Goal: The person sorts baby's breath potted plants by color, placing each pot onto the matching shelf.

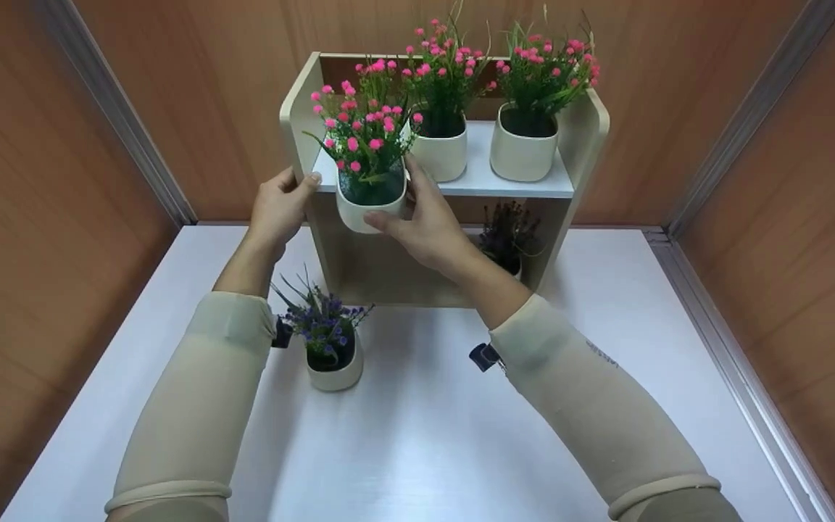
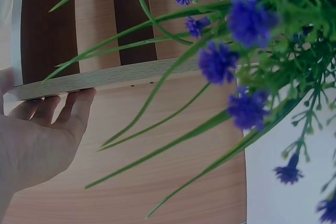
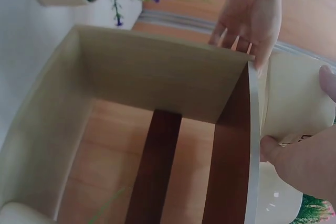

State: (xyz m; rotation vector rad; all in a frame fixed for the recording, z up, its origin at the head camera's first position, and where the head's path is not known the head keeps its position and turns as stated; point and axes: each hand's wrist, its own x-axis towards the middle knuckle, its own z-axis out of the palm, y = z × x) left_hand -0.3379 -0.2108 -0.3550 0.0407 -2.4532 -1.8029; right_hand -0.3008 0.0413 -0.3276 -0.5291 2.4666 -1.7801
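Note:
My right hand (image 1: 428,225) grips a white pot of pink flowers (image 1: 370,214), thumb on its front and fingers at its right side. This pot is at the front left of the upper board of a small two-tier shelf (image 1: 595,138); whether it touches the board is hard to tell. The left hand (image 1: 281,206) holds the shelf's left side panel, its thumb at the front edge. In the left wrist view, several fingers of the left hand (image 2: 47,135) press the panel's outer face. Seen from the right wrist, the held pot (image 3: 299,95) lies just above the shelf board.
Two more pots of pink flowers, one in the middle (image 1: 441,156) and one at right (image 1: 524,152), stand on the upper board. A dark plant (image 1: 508,232) sits in the lower tier at right. Below the left hand, a purple-flower pot (image 1: 336,370) stands on the white table (image 1: 417,449).

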